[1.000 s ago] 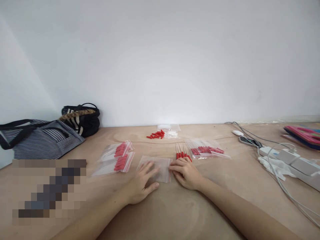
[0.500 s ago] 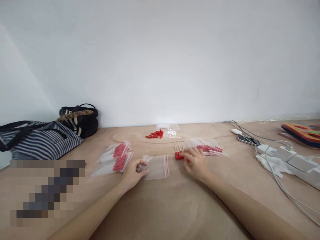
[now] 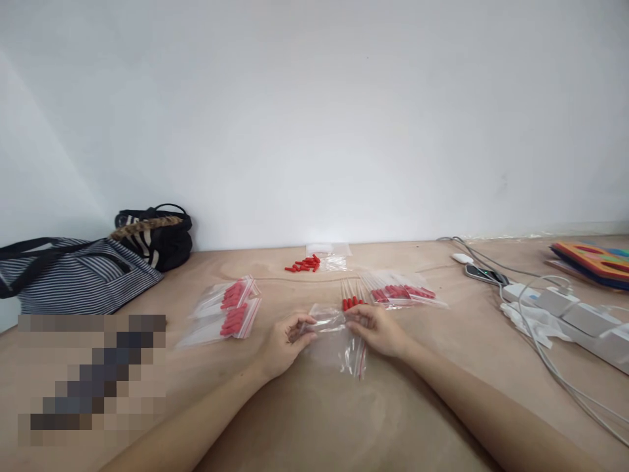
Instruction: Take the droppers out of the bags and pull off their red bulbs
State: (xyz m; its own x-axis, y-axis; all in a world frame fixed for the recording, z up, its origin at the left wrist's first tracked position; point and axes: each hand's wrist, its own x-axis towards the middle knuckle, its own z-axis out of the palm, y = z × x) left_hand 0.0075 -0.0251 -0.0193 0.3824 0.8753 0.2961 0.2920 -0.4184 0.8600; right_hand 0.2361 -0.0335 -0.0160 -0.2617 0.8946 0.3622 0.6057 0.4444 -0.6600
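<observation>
My left hand (image 3: 287, 344) has its thumb and fingers closed on the left edge of a clear zip bag (image 3: 329, 344), which is slightly lifted and creased. The bag's upper right part is pinched by my right hand (image 3: 378, 331), and its red-lined zip end hangs to the right. Just beyond the right fingertips lies a row of thin pale sticks with red handles (image 3: 350, 303), loose on the table. Nothing but a clear film shows in the bag.
Filled zip bags with red pieces lie at left (image 3: 233, 321) and right (image 3: 405, 293). Loose red pieces (image 3: 304, 263) sit near the wall. A striped bag (image 3: 83, 275) is far left; a power strip with cables (image 3: 584, 321) and foam pieces (image 3: 594, 262) are at right.
My left hand has moved right with the zip bag, raising it a little. My right hand has left the red-handled sticks, come nearer and taken hold of the bag.
</observation>
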